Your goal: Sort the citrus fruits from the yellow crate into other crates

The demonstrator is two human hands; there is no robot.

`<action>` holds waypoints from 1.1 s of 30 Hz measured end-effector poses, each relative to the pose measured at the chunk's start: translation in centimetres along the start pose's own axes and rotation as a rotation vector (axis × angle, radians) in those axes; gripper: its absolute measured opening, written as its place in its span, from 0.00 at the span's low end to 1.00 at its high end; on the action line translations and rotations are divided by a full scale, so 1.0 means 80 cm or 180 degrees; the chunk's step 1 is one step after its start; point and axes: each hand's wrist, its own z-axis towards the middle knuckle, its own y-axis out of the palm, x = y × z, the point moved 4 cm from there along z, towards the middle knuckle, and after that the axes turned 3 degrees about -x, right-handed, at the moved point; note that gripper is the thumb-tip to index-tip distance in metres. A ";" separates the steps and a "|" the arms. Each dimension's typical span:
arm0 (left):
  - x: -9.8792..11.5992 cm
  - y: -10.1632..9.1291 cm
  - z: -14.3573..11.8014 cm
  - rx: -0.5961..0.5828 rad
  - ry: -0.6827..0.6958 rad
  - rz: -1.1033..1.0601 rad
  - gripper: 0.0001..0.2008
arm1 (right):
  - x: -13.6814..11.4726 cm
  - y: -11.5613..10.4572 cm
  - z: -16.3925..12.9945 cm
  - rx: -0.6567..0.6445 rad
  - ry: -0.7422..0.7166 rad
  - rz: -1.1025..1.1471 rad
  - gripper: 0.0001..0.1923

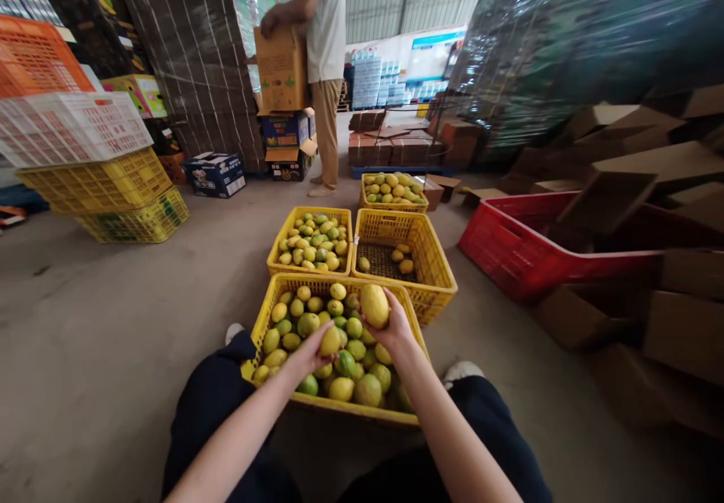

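Observation:
My right hand [397, 323] is closed around a large yellow lemon [374, 305], raised over the right side of the front yellow crate [265, 303]. Lower and to the left, my left hand [310, 352] grips a smaller yellow lemon [329, 341]. Beneath both hands, the crate holds many loose green and yellow lemons [308, 325]. Behind it on the left, a second yellow crate [281, 268] is well filled with lemons. Beside that, a third yellow crate [435, 262] has only several lemons [406, 266] on its bottom.
Farther back stands another filled yellow crate [390, 206]. A red crate [498, 243] and loose cardboard boxes [684, 329] lie to the right. Stacked crates [102, 179] stand at left. A person [326, 58] holds a cardboard box [281, 69] behind, near wrapped pallets [186, 65].

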 end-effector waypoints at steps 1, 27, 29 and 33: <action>-0.018 0.001 0.000 -0.0004 -0.0261 0.0086 0.17 | -0.006 -0.004 -0.003 0.0027 -0.0017 0.0030 0.12; 0.145 -0.069 0.018 0.0886 0.0036 0.1927 0.07 | -0.056 -0.048 -0.025 0.0238 -0.0114 0.0338 0.12; 0.108 -0.075 -0.004 0.0611 -0.0162 0.2163 0.05 | -0.048 -0.049 -0.019 0.0271 -0.0060 0.0237 0.12; 0.075 -0.068 -0.044 -0.0144 -0.0058 0.3320 0.07 | -0.017 -0.061 0.002 0.0363 0.0060 -0.0130 0.09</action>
